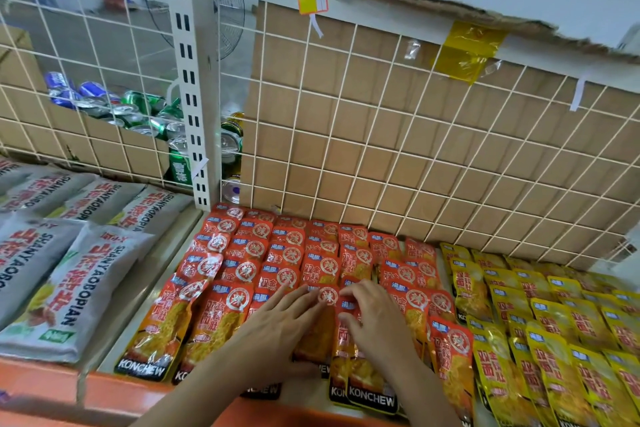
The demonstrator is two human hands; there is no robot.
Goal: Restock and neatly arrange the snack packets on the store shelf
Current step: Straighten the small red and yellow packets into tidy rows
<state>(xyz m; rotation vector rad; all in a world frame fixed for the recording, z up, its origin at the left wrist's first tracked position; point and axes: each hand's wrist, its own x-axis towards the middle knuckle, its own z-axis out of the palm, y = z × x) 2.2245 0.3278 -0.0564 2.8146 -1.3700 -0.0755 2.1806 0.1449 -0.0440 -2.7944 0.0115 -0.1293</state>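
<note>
**Light, slippery packets under both hands**

The red packets [287, 253] lie in overlapping rows on the shelf [104, 388], between grey bags [69, 288] on the left and yellow packets [554, 322] on the right. They look light, soft and glossy, so they will likely slide over each other. Flat pressure, or a pinch at the sealed top edge, should move them best.

The left hand [277, 319] lies flat on a near-row packet [327, 298], its fingers [301, 298] straight and holding nothing. The right hand [377, 319] rests just beside it with bent fingers [349, 295]. Whether they pinch a packet's top edge or only press on it is unclear.

The hands and forearms hide the middle packets' lower halves. The nearest yellow packets are cut off at the frame's edge. Cans [138, 111] behind the wire grid [415, 132] are partly hidden by cardboard [346, 114].
</note>
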